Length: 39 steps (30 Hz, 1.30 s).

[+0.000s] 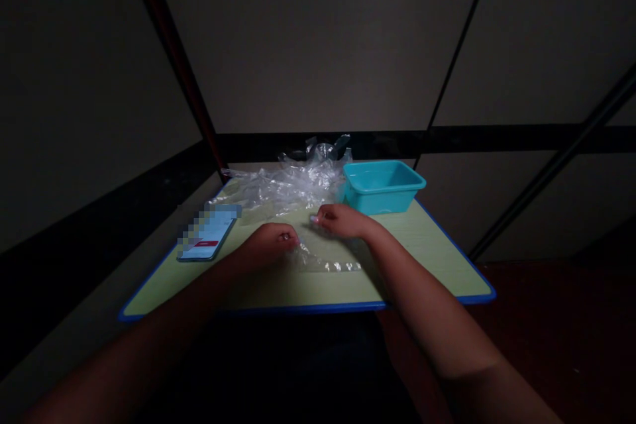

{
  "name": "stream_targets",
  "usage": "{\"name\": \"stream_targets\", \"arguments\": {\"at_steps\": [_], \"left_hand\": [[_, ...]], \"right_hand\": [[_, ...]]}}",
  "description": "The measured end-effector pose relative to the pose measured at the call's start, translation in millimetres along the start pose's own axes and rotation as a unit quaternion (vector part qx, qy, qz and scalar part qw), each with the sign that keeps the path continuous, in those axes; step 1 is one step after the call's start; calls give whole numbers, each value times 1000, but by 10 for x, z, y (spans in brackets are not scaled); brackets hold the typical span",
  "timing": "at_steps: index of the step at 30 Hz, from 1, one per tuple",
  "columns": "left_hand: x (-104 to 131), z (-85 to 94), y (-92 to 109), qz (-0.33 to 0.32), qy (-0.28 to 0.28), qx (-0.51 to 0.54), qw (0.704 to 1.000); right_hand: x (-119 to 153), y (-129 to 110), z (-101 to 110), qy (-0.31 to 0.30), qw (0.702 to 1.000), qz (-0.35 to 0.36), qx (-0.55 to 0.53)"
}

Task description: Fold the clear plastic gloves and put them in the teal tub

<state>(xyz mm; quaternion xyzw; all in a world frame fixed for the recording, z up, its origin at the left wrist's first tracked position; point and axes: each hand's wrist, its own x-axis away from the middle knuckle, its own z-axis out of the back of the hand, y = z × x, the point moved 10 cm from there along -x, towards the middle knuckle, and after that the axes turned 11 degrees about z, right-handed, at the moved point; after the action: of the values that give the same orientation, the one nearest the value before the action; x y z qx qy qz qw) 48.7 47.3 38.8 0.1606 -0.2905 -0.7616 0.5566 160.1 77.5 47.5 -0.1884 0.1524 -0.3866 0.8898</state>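
A clear plastic bag (pixel 330 264) lies on the table in front of me, its crinkled edge catching the light. My left hand (pixel 272 242) is closed in a pinch on the bag's left edge. Above the bag, my right hand (pixel 340 220) is closed too, with a small pale thing (pixel 314 218) at its fingertips that I cannot make out. Behind both hands spreads a loose heap of clear plastic bags (pixel 298 182).
At the back right of the green, blue-edged table (pixel 437 271) stands a turquoise basin (pixel 385 201). A phone (pixel 211 238) with a lit screen rests at the left edge. Dark wall panels (pixel 318 40) rise behind the table.
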Motion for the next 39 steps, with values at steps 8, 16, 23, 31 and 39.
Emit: {"name": "stream_targets", "arguments": {"at_steps": [8,16,23,31,39], "left_hand": [[488,26,289,-148,197,-154,957],[676,-621,151,-162,-43,-239,956],[783,-699,216,-118,20,-243,963],[913,-739,230,-116,92,-263,953],[1073,-735,237,-188,113,-279,935]], "right_hand": [[20,25,164,53,991,-34,119],[362,-451,375,97,987,36,120],[1245,-906,-358,-30,989,116,86],[1500,-649,-606,26,987,81,140],[1600,-752,-479,154,969,88,173]]}}
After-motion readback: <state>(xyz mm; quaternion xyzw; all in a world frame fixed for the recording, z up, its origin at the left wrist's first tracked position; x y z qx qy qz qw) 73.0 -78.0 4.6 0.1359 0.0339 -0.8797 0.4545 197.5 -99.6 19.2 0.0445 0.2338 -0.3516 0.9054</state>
